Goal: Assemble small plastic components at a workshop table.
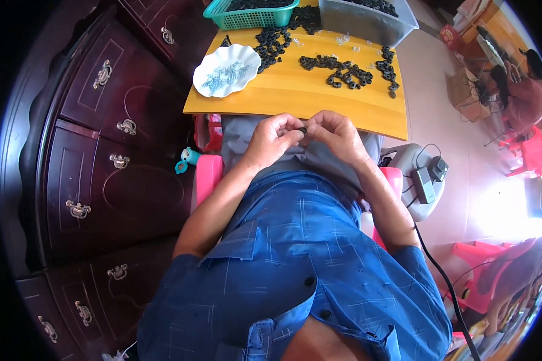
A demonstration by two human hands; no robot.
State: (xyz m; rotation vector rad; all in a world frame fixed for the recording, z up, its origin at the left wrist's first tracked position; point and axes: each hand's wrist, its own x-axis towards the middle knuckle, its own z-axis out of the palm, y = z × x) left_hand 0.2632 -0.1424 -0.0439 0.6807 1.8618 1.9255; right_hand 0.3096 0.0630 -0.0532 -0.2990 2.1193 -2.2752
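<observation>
Just off the near edge of the yellow table (337,108), both my hands meet over my lap. A small black part (303,130) is pinched between the fingertips of my left hand (271,141) and my right hand (338,138); its exact kind is too small to make out. Loose black ring-like parts (350,76) lie in clusters on the tabletop beyond. A white scalloped plate (203,67) at the table's left holds many small clear bluish pieces (227,77). Tiny clear pieces (342,39) are also scattered among the black parts.
At the table's far side stand a green basket (247,19) and a clear plastic bin (373,27), both with black parts. Dark wooden drawers (96,72) line the left. To the right are a grey stool (430,204) with black devices, a cable, pink chairs and other people.
</observation>
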